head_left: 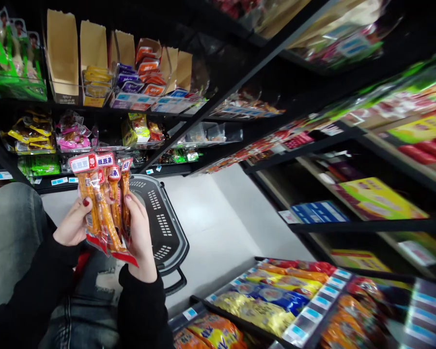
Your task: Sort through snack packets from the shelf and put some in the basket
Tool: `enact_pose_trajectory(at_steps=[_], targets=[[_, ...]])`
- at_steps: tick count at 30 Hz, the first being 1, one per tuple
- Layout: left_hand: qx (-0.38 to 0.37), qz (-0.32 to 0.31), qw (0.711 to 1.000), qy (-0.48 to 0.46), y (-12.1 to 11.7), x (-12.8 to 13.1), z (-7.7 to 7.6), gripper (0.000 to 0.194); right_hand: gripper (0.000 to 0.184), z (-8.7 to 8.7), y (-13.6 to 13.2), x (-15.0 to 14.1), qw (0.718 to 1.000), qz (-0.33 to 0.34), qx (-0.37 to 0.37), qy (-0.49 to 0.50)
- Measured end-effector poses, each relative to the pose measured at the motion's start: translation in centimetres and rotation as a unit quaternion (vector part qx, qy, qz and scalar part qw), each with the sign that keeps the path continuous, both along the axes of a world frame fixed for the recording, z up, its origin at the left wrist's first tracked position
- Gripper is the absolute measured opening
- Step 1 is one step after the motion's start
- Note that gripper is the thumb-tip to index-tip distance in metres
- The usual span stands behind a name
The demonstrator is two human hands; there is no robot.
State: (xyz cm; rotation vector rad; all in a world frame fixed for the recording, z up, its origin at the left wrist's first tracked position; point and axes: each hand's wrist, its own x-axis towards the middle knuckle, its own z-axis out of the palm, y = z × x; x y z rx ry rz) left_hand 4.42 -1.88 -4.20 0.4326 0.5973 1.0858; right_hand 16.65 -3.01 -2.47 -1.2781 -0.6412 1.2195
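Note:
Several snack packets (107,213) with white and red tops and orange-brown sticks inside are bunched together in front of my knees. On their left edge, my left hand (74,220) is closed, its thumb pressed on the front of a packet. My right hand (140,232) grips the bunch from the other side, with its thumb along the packet edge. Most fingers of both hands are hidden behind the packets. Just beyond my right hand, a dark grey shopping basket (163,218) stands on the pale floor, partly covered by my hand and the packets.
Ahead, black shelves hold cardboard display boxes (94,46), orange packets (150,72) and green bags (16,58). Another rack with boxed goods (381,196) rises on the right, blurred. At lower right stands a low tray of bagged snacks (272,291). White floor (218,218) lies between.

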Motion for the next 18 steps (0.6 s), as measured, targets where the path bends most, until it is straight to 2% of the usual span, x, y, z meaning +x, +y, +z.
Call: enact_pose_trajectory(at_steps=[3,7,12,16,18], targets=[[0.007,0.009,1.0,0.009,0.0,0.2,-0.1,0.039,0.027,-0.9,0.3,-0.1,0.999,0.021,0.015,-0.021],[0.019,0.009,0.999,0.031,0.1,0.5,-0.4,0.038,0.031,-1.7,0.3,0.1,0.984,0.032,0.052,-0.166],[0.029,0.002,0.999,0.025,0.0,0.5,-0.3,0.042,0.036,-0.9,-0.1,0.5,0.942,0.083,0.047,-0.321],[0.058,-0.026,0.997,0.04,0.1,0.4,-0.6,0.042,0.038,-0.5,0.0,0.8,0.921,0.114,0.016,-0.372],[0.072,-0.037,0.995,0.057,0.2,0.3,-1.0,0.039,0.036,-0.7,0.1,1.1,0.917,0.122,0.024,-0.38]])
